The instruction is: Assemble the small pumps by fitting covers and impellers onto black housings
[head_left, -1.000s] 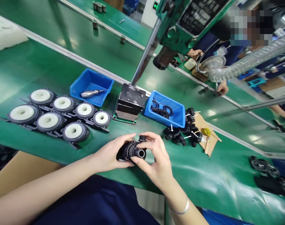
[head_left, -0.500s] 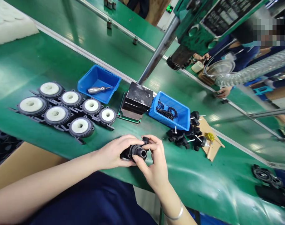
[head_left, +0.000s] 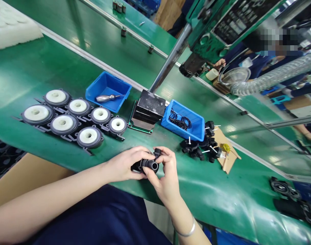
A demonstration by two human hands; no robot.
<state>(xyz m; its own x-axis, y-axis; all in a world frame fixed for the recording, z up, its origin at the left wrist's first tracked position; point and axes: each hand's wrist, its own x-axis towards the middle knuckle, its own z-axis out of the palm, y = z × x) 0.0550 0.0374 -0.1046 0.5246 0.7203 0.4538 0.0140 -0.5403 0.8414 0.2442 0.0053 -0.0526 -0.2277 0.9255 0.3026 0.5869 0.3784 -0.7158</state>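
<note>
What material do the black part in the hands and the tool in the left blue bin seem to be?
The black part, held by both hands, looks like moulded plastic: matte black with a soft sheen on its round opening. The tool in the blue bin looks like bare metal: silver-grey with bright reflections, though painted plastic is possible.

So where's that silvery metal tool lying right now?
In the head view the silvery metal tool lies inside the left-hand blue bin, at the back of the green bench, just behind the row of white-centred round parts and left of the black block.

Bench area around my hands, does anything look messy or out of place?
The black parts beside the right blue bin lie in a loose heap, partly on a cardboard scrap. The white-centred discs sit in neat rows.
</note>
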